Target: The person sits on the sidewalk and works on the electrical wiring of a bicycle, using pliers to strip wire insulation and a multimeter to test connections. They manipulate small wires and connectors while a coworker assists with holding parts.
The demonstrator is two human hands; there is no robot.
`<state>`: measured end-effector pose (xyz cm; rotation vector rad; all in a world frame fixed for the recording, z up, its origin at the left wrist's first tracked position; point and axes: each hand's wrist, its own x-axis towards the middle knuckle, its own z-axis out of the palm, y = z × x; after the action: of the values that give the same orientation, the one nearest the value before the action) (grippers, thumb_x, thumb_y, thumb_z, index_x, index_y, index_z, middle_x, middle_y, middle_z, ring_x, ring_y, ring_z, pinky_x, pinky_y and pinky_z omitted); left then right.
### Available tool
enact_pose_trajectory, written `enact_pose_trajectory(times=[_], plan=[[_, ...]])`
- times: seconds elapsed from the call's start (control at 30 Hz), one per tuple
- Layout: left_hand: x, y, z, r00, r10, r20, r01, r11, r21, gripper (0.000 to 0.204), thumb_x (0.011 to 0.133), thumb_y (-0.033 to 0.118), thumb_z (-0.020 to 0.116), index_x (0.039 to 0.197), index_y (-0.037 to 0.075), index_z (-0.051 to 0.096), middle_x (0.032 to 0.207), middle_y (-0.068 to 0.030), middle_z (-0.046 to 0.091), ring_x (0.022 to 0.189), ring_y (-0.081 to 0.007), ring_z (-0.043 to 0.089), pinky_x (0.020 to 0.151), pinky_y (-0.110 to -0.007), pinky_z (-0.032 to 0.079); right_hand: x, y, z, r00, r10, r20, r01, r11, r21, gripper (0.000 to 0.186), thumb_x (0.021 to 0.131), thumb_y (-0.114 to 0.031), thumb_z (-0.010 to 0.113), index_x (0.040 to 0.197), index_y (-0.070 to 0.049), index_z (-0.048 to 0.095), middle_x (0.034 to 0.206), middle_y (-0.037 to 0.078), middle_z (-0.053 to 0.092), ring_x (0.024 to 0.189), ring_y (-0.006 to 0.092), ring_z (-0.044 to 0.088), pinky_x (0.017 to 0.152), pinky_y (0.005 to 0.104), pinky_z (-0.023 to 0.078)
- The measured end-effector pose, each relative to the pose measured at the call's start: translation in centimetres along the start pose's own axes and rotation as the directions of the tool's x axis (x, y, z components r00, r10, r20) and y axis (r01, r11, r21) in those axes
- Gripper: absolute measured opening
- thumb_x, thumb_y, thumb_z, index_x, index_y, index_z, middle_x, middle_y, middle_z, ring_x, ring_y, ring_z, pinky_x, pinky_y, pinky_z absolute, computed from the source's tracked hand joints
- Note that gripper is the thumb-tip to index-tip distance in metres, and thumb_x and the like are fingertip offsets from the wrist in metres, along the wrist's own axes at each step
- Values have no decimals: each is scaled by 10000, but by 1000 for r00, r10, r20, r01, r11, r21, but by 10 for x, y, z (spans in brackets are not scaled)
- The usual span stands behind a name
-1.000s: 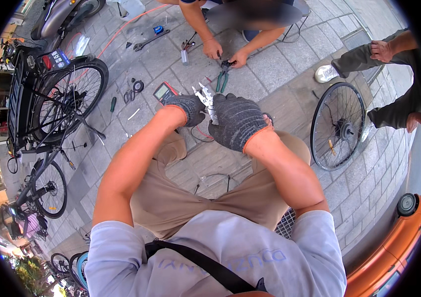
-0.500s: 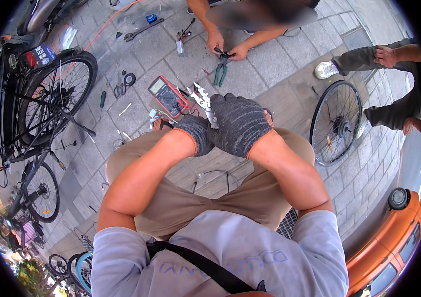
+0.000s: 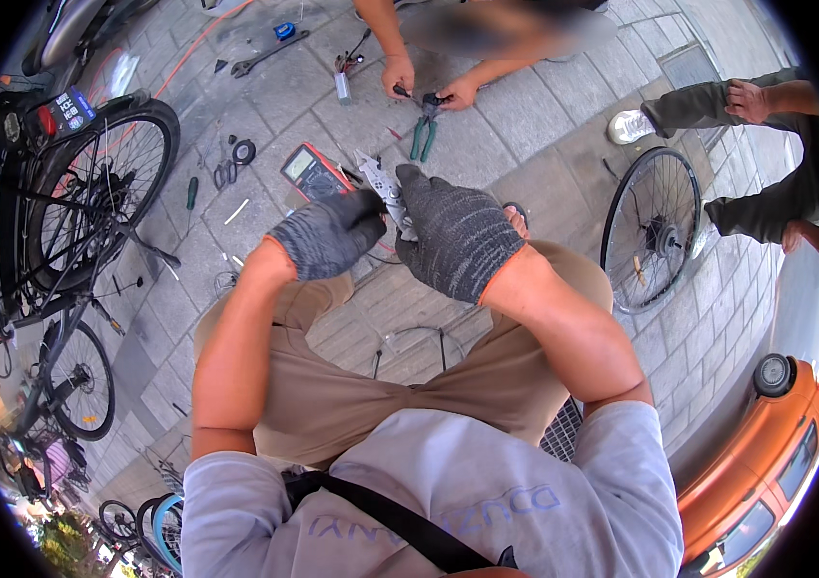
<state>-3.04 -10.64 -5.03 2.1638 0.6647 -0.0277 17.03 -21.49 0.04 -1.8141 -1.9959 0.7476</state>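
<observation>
We've got one pair of silver pliers (image 3: 381,180), our gloved right hand (image 3: 455,231) closed around it, our left hand (image 3: 330,234) half-curled right by it, and whether that one grips anything we can't tell. Beyond our left hand lies one red-edged multimeter (image 3: 307,170), and farther ahead, one pair of green-handled pliers (image 3: 430,140) at a co-worker's hand (image 3: 458,93); back toward us from both hands, blue lettering (image 3: 525,499) crosses our shirt (image 3: 419,453).
</observation>
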Motion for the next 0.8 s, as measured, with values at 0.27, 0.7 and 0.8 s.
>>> enact_pose_trajectory(times=[0.27,0.7,0.8], plan=[[-9,23,28,939,-311,-147,121,697,-707,293,965,251,638,1164,35,652,872,-92,704,736,-230,665,619,-369,525,0,-10,5,995,49,83,-68,969,239,866,800,-223,764,1482,79,324,1058,292,680,969,420,692,821,478,550],[9,23,41,924,7,-383,3,1000,25,397,976,324,555,1140,-35,596,899,-257,677,819,-431,686,761,-556,522,9,8,9,956,60,288,-119,974,195,891,688,-335,874,1412,18,494,1169,218,668,818,231,710,780,365,563],[-5,53,7,931,-350,-98,333,929,-159,567,972,513,562,1128,-27,637,985,-288,705,893,-423,710,809,-538,546,5,51,15,851,226,474,-381,887,261,796,687,-369,872,1305,29,568,1163,233,665,800,252,712,746,377,556]])
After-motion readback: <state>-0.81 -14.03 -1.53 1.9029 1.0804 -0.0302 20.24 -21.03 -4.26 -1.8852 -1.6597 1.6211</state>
